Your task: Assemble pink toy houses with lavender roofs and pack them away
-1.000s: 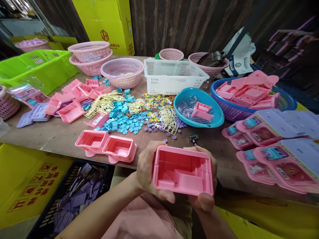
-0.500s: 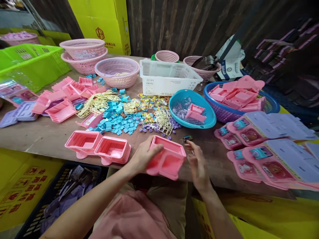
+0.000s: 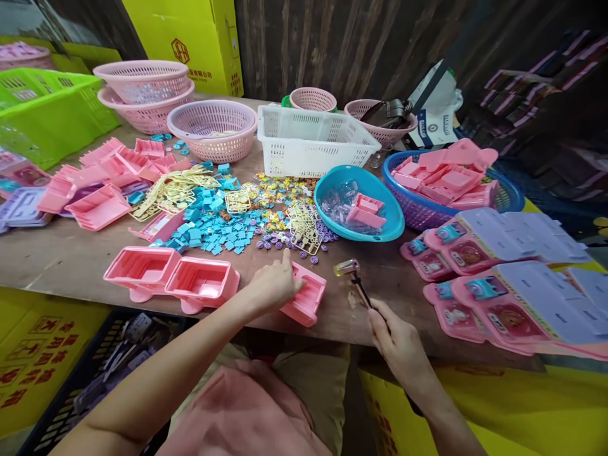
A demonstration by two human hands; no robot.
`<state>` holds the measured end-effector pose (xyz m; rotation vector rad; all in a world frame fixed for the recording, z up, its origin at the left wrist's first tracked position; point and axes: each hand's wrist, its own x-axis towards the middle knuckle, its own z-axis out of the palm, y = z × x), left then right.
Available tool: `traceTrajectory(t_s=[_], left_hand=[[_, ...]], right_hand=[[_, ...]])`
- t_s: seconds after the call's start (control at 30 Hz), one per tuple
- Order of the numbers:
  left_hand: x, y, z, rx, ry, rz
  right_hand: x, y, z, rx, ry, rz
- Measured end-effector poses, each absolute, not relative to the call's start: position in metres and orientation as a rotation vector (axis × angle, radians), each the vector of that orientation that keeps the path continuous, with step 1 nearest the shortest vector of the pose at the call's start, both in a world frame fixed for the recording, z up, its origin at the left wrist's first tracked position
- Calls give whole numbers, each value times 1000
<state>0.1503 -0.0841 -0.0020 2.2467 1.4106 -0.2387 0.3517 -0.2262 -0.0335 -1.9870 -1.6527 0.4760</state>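
My left hand (image 3: 275, 282) grips the left side of a pink plastic toy housing (image 3: 311, 297) at the table's near edge, its index finger stretched out and its thumb over the rim. The hand hides part of the housing. My right hand (image 3: 396, 332) is closed around the dark handle of a small hammer (image 3: 360, 291). The hammer's yellowish, shiny head is raised to the right of the housing, apart from it. Left of my left hand stands a pink double housing (image 3: 202, 282) with two open compartments.
Blue plastic pieces (image 3: 223, 231), cream sprues (image 3: 306, 228) and pink trays (image 3: 99, 208) lie beyond my hands. A blue bowl (image 3: 396, 221) holds clear parts. Purple-and-pink toy assemblies (image 3: 503, 307) sit at right. Behind are a white basket (image 3: 318, 158) and a lilac basket (image 3: 213, 142).
My right hand has taken up the hammer from the table and drawn it back. My left hand has turned and lowered the pink housing at the table's edge. The view has shifted slightly.
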Motion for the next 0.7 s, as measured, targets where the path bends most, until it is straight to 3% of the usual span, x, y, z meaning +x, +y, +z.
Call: traceTrajectory(t_s=[0.1, 0.27, 0.7], left_hand=[[152, -88, -5, 2199, 1394, -293], [153, -87, -4, 2207, 1395, -313], [154, -88, -3, 2233, 1387, -295]], right_hand=[[341, -234, -13, -1869, -1734, 479], [338, -238, -14, -1706, -1821, 157], [337, -248, -13, -1586, -1996, 269]])
